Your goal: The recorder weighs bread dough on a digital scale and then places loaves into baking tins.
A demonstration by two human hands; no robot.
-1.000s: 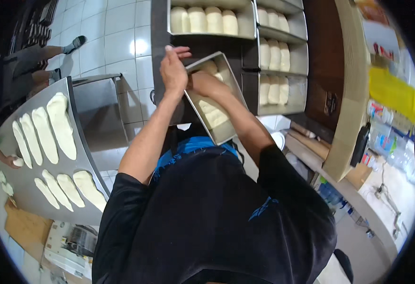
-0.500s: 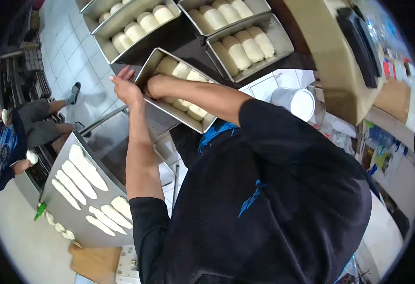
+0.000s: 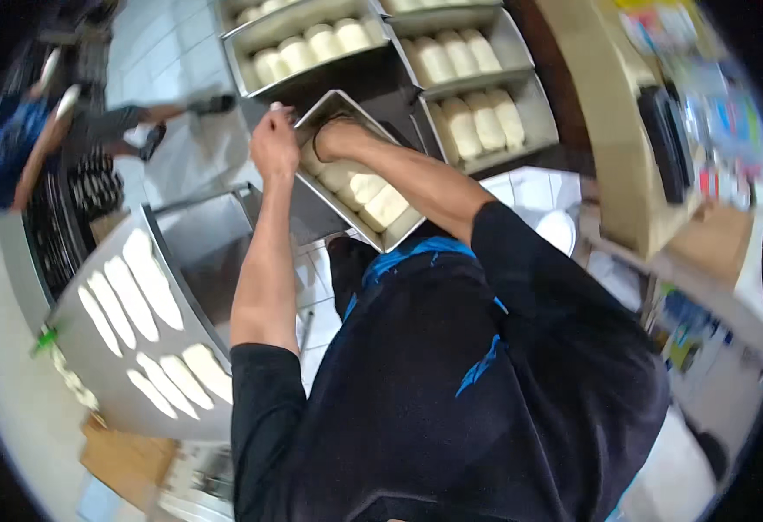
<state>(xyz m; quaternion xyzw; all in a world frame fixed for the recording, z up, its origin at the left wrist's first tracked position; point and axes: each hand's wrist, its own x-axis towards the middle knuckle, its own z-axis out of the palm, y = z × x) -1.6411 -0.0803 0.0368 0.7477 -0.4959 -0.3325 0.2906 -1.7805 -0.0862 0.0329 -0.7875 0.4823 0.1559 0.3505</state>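
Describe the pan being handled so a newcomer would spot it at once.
Beyond the black shirt lies a dark tabletop. At its near edge, closest to the shirt, is a rectangular metal pan of pale dough. Unlike the other pans, it has the right hand inside and the left hand beside its left corner.

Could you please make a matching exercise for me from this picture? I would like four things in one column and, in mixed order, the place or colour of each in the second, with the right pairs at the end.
Column one
1. The person's right hand
2. The person's left hand
3. The long dough strips
4. The person's shirt

Column two
A. Black with a blue mark
B. Inside the nearest metal pan
C. On a grey tabletop
D. Outside that pan, beside its wall

Right pairs: 1-B, 2-D, 3-C, 4-A
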